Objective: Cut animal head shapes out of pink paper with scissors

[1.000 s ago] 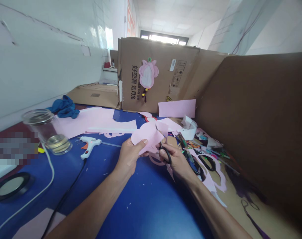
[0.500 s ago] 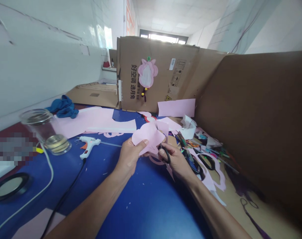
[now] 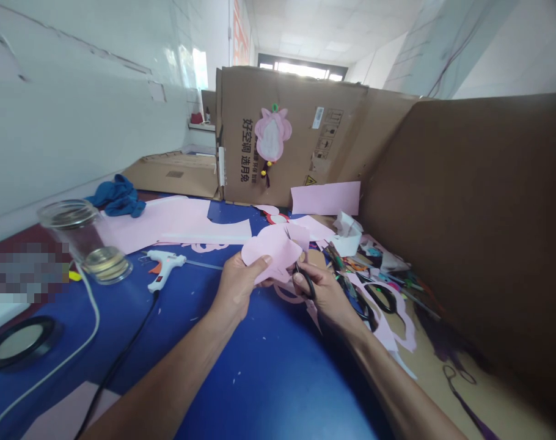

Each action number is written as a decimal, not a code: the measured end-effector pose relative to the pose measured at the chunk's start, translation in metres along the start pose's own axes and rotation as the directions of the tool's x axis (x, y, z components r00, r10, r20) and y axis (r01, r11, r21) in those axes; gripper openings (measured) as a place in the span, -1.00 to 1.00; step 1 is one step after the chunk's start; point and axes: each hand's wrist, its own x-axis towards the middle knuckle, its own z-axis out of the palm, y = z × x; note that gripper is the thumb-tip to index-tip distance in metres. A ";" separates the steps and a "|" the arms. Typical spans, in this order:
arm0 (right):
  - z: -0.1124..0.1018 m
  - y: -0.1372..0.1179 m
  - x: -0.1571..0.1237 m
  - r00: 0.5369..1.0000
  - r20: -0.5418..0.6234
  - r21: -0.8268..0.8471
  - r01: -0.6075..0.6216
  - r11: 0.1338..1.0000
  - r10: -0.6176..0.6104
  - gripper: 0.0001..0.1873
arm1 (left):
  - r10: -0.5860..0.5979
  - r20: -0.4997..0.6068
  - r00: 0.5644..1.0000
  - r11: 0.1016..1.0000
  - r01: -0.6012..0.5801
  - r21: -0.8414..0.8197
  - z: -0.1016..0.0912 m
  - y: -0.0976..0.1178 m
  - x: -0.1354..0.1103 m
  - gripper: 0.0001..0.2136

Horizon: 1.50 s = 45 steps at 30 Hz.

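Note:
My left hand (image 3: 238, 286) pinches a pink foam sheet (image 3: 272, 249) with a rounded edge, thumb on top, just above the blue table top (image 3: 259, 379). My right hand (image 3: 324, 293) has thumb and fingers through the black handles of a pair of scissors (image 3: 304, 278). The blades run up into the pink sheet near its upper right edge. Both hands are close together at the table's middle.
A white glue gun (image 3: 164, 267) with a black cord lies left of my hands, beside a glass jar (image 3: 86, 241). Pink sheets (image 3: 177, 223), a blue cloth (image 3: 118, 197) and scraps with pens (image 3: 374, 275) lie about. Cardboard walls (image 3: 479, 232) stand behind and right.
Almost nothing differs: both hands stay in place, with the pink sheet shifting very slightly as the scissors work at it.

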 end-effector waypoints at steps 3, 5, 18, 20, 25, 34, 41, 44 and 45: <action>0.001 -0.001 -0.001 1.000 0.008 0.026 0.004 1.000 -0.004 -0.51 | 0.000 0.000 1.000 1.000 0.000 0.012 -0.001 0.000 0.000 -0.52; 0.002 -0.002 -0.002 1.000 0.013 0.034 0.013 0.999 -0.014 -0.52 | -0.001 -0.002 1.000 1.000 0.001 0.014 -0.001 0.000 0.000 -0.50; 0.001 -0.001 -0.002 1.000 0.017 0.028 -0.018 0.999 0.018 -0.50 | 0.022 -0.010 1.000 1.000 -0.022 0.003 -0.008 0.003 0.008 -0.57; 0.000 -0.002 -0.002 0.999 0.029 0.019 -0.017 1.000 0.016 -0.50 | 0.024 -0.007 1.000 1.000 -0.024 0.011 -0.009 0.006 0.009 -0.59; -0.001 -0.007 -0.003 0.997 0.072 -0.016 0.018 1.000 -0.016 -0.49 | 0.030 0.033 0.999 0.998 -0.031 0.055 -0.013 0.012 0.012 -0.58; -0.003 -0.008 -0.003 0.997 0.071 -0.059 0.011 0.998 -0.007 -0.55 | 0.028 0.033 0.999 0.997 -0.030 0.075 -0.015 0.014 0.013 -0.58; -0.004 -0.009 -0.003 0.997 0.076 -0.080 -0.005 0.997 0.012 -0.48 | 0.022 0.043 0.999 0.997 -0.025 0.071 -0.017 0.016 0.015 -0.62; -0.004 -0.010 -0.004 0.997 0.078 -0.091 0.012 0.996 -0.005 -0.49 | 0.026 0.047 0.999 0.997 -0.029 0.074 -0.019 0.016 0.016 -0.64; -0.004 -0.010 -0.004 0.997 0.079 -0.088 0.014 0.996 -0.007 -0.50 | 0.026 0.051 0.998 0.997 -0.030 0.075 -0.019 0.016 0.017 -0.64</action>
